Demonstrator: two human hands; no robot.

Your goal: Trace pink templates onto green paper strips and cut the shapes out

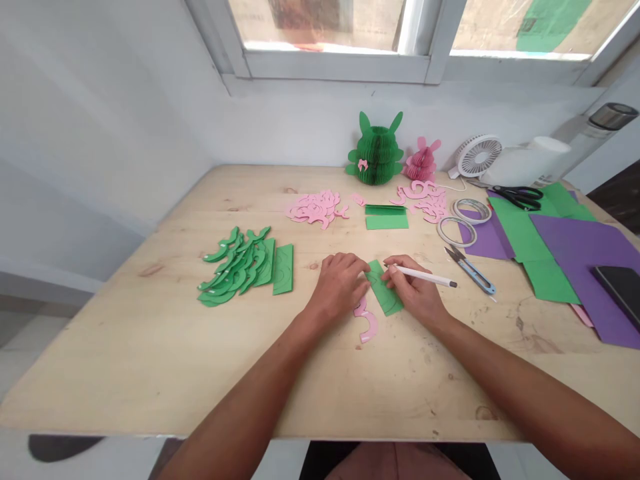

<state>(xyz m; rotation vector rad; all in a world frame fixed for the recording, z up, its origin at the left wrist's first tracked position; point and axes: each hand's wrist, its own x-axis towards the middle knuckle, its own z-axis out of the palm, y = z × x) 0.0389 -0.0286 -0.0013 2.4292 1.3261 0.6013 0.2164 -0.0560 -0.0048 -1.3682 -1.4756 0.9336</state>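
My right hand is closed round a white pen, whose tip points left at the upper part of a small green paper piece. Curved lines are drawn on that piece, which lies slanted on the table. From the left, my left hand has curled fingers that pinch its upper left edge against the tabletop. Just below my left fingers lies a pink wavy paper cutout, partly hidden by them. A green rectangle with drawn curves sits further left, beside a heap of green wavy cutouts.
On the wooden table lie pink cutouts, folded green paper, tape rolls, blue thread snips, black scissors, purple sheets and a phone. Behind stand a green honeycomb paper figure, a pink one and a fan.
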